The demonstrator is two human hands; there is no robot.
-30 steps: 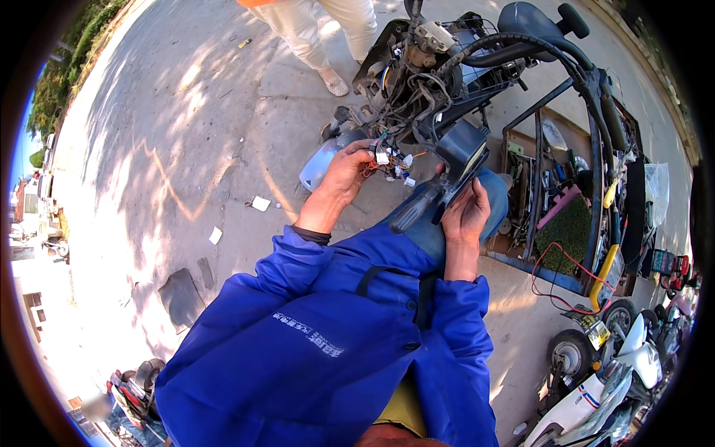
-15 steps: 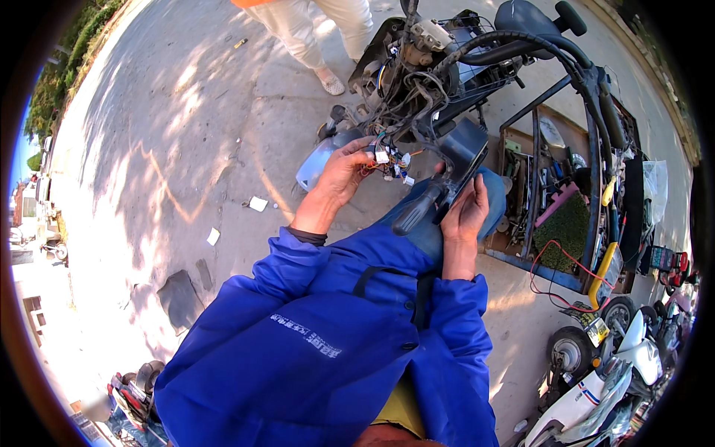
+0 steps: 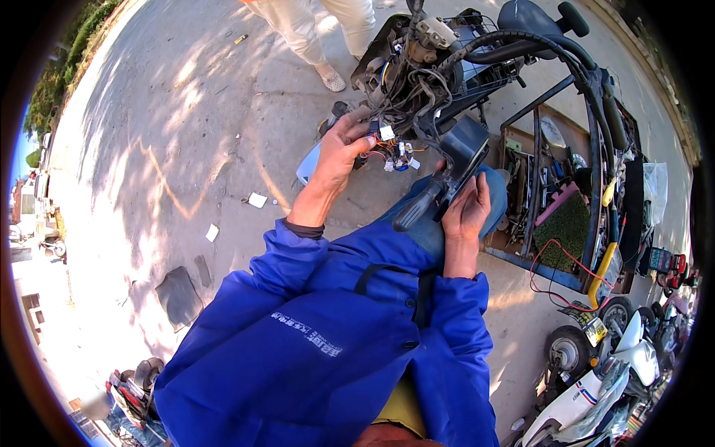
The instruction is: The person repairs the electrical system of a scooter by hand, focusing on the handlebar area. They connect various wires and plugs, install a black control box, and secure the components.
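My left hand (image 3: 342, 151) is closed at the near edge of a wiring harness (image 3: 392, 149), thumb and fingers on its wires. White, black and blue plug connectors hang from the tangled wires. Behind them stands the stripped front of a vehicle (image 3: 410, 67) with bare cables. My right hand (image 3: 467, 210) is turned palm up at a black lever-like part with a ribbed grip (image 3: 421, 206). Its thumb stands free, while most of its fingers are hidden behind that part, so its hold cannot be made out. A black box-shaped housing (image 3: 465, 141) sits just above the grip.
A person in light trousers (image 3: 294, 33) stands at the far side. To the right is a metal-framed bed with tools (image 3: 547, 175) and a red cable (image 3: 536, 276). A white scooter (image 3: 573, 402) is parked at lower right. Paper scraps (image 3: 257, 200) lie on the pavement.
My left hand has moved slightly up, its fingers stretched farther. The harness has shifted a little right, with more connectors showing. My right hand stays nearly in place.
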